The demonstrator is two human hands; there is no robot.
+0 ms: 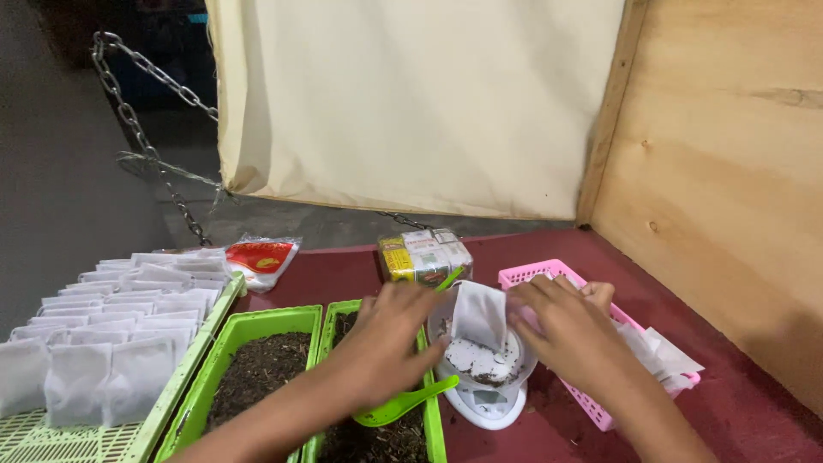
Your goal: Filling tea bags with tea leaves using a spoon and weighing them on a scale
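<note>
On the dark red table, near its right edge, a pink basket holds empty white bags. Two green trays of dark loose tea stand toward the front edge, a green scoop resting on the nearer one. Between them a small white scale carries a bowl. The left hand and right hand pinch a bag upright over the bowl, fingertips closed on its side edges. It looks light, limp and easily torn, best held by the rim. The bowl's contents and scale display are hard to read; the fingertips are partly hidden.
</note>
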